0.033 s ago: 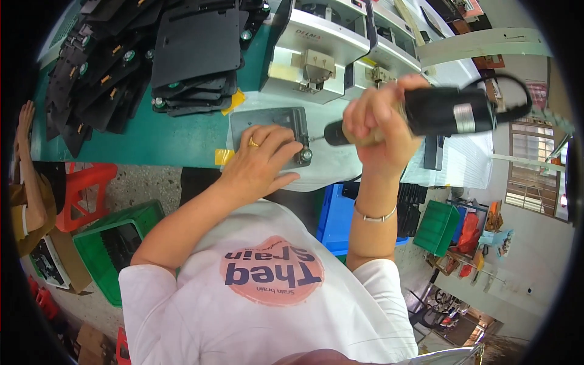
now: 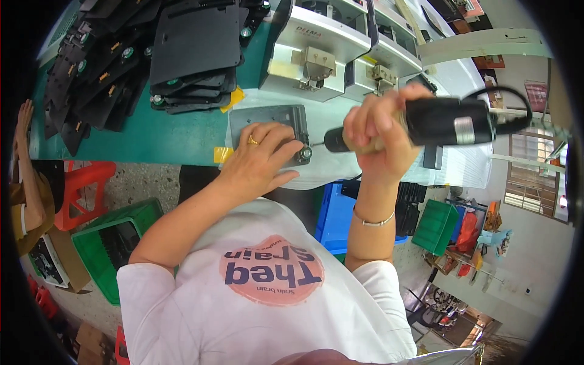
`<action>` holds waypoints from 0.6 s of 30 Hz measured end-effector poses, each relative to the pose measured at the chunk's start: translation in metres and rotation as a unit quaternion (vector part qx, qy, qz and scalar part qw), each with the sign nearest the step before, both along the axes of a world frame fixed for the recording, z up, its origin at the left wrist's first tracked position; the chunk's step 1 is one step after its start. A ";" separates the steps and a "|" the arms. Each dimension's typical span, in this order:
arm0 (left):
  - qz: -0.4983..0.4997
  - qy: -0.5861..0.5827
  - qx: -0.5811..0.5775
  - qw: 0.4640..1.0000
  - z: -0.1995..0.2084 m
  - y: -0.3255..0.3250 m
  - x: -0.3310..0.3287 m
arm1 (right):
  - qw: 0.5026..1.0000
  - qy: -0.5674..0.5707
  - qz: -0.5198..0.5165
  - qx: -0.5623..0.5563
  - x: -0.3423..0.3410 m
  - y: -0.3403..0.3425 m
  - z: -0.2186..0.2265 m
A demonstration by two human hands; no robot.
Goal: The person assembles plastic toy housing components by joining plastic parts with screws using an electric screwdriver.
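Observation:
A black rectangular panel [image 2: 295, 115] lies on the white-covered part of the bench in front of me. My left hand [image 2: 258, 159] rests on it with fingers spread and thumb apart, covering its middle. At the panel's right corner sits a small round metal-and-green part [image 2: 306, 153], beside my left fingertips. My right hand [image 2: 383, 131] is wrapped around a black electric screwdriver [image 2: 450, 121], held nearly level. Its thin bit points left at the panel's right edge, just above the round part. Whether the bit touches a screw there is too small to tell.
Stacked black panels [image 2: 196, 45] and a heap of similar ones [image 2: 100, 73] cover the green bench's far left. Two white-fronted machines [image 2: 307, 73] stand beyond my hands. A cable [image 2: 514, 100] loops off the screwdriver. A person's arm [image 2: 25, 146] shows at far left.
The screwdriver's rear end has dipped slightly, and its bit has shifted a little lower. My left hand stays in place on the panel.

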State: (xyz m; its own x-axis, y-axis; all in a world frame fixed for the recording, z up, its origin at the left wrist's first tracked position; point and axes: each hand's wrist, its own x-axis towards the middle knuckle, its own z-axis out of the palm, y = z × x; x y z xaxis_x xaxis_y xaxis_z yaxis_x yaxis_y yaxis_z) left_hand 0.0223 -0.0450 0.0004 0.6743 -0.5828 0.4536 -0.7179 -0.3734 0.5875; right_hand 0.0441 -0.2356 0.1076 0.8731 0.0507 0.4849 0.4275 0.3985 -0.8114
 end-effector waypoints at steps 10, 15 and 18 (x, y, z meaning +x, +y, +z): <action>-0.004 -0.012 0.033 0.999 0.002 -0.004 0.000 | 0.994 0.018 -0.096 -0.039 -0.035 -0.001 -0.027; -0.001 -0.009 0.028 1.000 0.004 -0.005 -0.001 | 0.994 0.011 -0.103 -0.038 -0.036 -0.003 -0.031; -0.001 -0.006 0.027 1.000 0.003 -0.005 -0.002 | 0.994 0.011 -0.102 -0.039 -0.036 -0.003 -0.032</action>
State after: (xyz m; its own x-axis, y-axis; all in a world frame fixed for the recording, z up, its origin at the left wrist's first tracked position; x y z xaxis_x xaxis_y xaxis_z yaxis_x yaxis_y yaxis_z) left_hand 0.0208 -0.0502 0.0030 0.6671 -0.6086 0.4296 -0.7262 -0.4028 0.5571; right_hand 0.0079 -0.2388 0.0757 0.8794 -0.0917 0.4671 0.4747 0.2412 -0.8464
